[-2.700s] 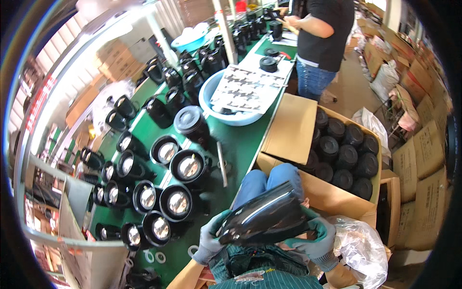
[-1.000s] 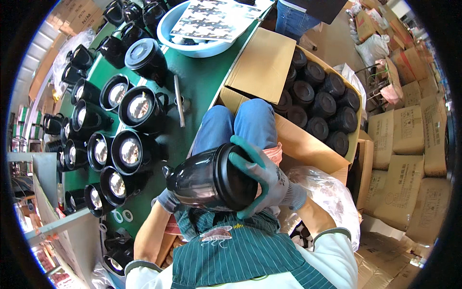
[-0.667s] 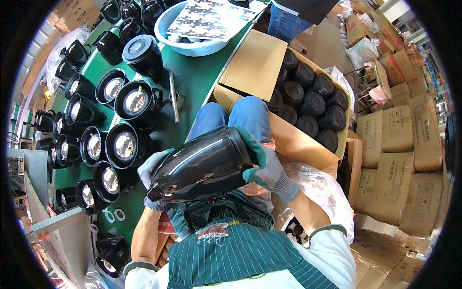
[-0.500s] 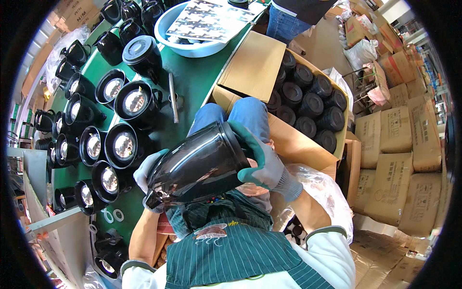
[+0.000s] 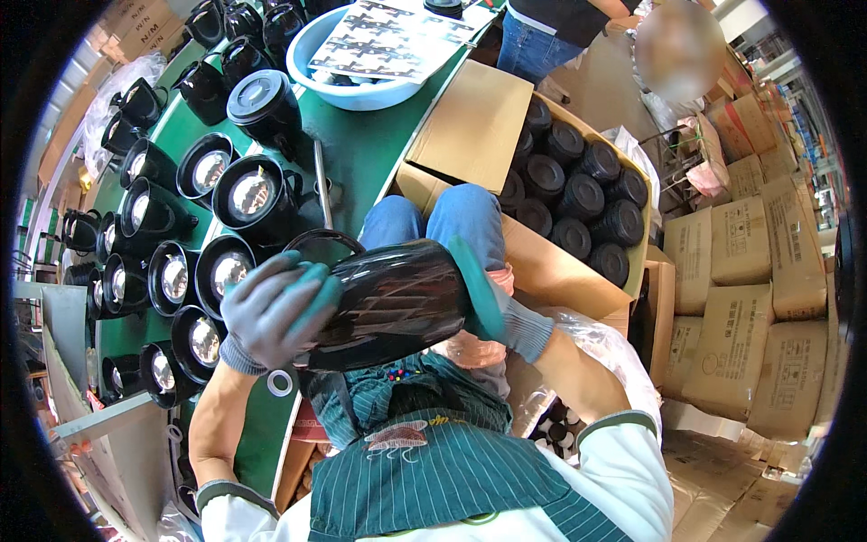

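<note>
A glossy black jug (image 5: 397, 303) lies tilted on its side above my lap, its black loop handle standing up near the far edge. My right hand (image 5: 492, 298), in a grey and green glove, clasps the jug's right end. At the opposite end is my left hand (image 5: 280, 312), gloved alike and smeared by motion; its fingers curl over that end and hide it. On the green table (image 5: 357, 154) to the left stand several black jugs with shiny silvery insides, one of them (image 5: 253, 194) close by. A capped black jug (image 5: 264, 107) stands beyond them.
An open cardboard box (image 5: 479, 117) with several black lidded cylinders (image 5: 571, 190) stands on the right. At the back, a light blue basin (image 5: 361, 95) bears printed sheets. A metal tube (image 5: 322, 185) and a white ring (image 5: 280, 383) are on the table. Stacked cartons (image 5: 741, 307) line the far right.
My left hand has shifted from beneath the jug's left end to over it. The jug has turned, bringing its handle into view. A person has appeared at the upper right.
</note>
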`<action>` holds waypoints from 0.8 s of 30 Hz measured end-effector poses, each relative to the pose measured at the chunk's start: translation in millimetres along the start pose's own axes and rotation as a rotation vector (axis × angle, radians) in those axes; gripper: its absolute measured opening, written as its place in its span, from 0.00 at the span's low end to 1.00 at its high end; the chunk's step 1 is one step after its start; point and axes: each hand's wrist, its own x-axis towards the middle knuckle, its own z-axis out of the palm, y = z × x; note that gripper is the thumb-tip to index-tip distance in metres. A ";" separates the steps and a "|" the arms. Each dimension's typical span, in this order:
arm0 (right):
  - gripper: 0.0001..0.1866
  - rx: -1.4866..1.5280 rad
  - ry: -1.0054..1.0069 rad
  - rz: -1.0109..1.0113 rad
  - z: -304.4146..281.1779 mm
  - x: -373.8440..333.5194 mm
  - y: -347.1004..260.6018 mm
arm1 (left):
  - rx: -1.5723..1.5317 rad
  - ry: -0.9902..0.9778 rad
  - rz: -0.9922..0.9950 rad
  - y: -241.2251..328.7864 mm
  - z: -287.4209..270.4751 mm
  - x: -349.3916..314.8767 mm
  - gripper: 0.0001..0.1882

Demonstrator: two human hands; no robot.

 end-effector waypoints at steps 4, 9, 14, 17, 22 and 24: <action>0.48 -0.266 -0.121 -0.185 -21.6 -10.5 -30.5 | -0.521 0.073 -0.710 -7.5 29.4 -26.8 0.20; 0.48 -0.250 -0.009 -0.105 -4.6 -19.1 -17.6 | -1.022 0.112 -0.973 16.5 100.9 -84.3 0.27; 0.48 -0.515 0.209 0.222 2.8 17.3 5.9 | -0.365 0.183 -0.446 -7.5 32.6 -14.0 0.23; 0.48 -0.793 0.174 0.367 16.3 44.7 11.6 | -0.349 0.201 -0.458 -9.2 18.6 -25.3 0.19; 0.45 -0.483 0.007 -0.229 -8.2 10.6 9.6 | -1.322 0.199 -1.159 0.0 70.6 -85.5 0.16; 0.46 -0.147 0.042 -0.340 20.2 18.7 -21.5 | -1.932 0.432 -1.344 19.5 116.6 -113.3 0.15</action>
